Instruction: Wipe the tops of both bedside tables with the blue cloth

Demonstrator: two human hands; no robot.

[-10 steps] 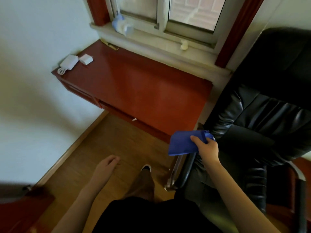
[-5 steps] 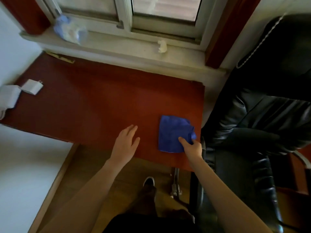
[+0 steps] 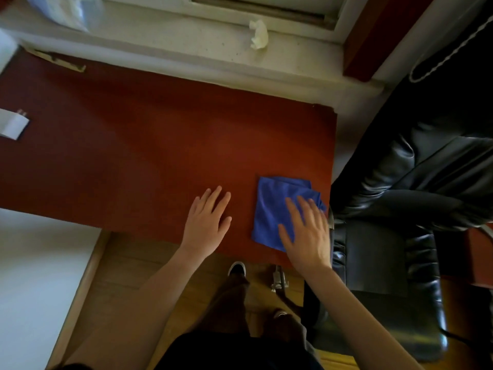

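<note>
The blue cloth [image 3: 270, 206] lies folded on the red-brown table top [image 3: 133, 156], near its front right corner. My right hand [image 3: 306, 232] rests flat on the cloth's right half with fingers spread, pressing it onto the wood. My left hand [image 3: 209, 221] lies flat and empty on the bare table top, a short way left of the cloth, fingers apart.
A black leather chair [image 3: 405, 198] stands tight against the table's right edge. A white charger [image 3: 12, 126] sits at the table's far left. On the windowsill [image 3: 173, 46] behind are a crumpled tissue [image 3: 258, 34] and a plastic bag [image 3: 66, 9]. A white wall is at left.
My right hand carried the cloth from the chair's side onto the table, laid it down and now presses it flat. My left hand came up from below onto the table top.
</note>
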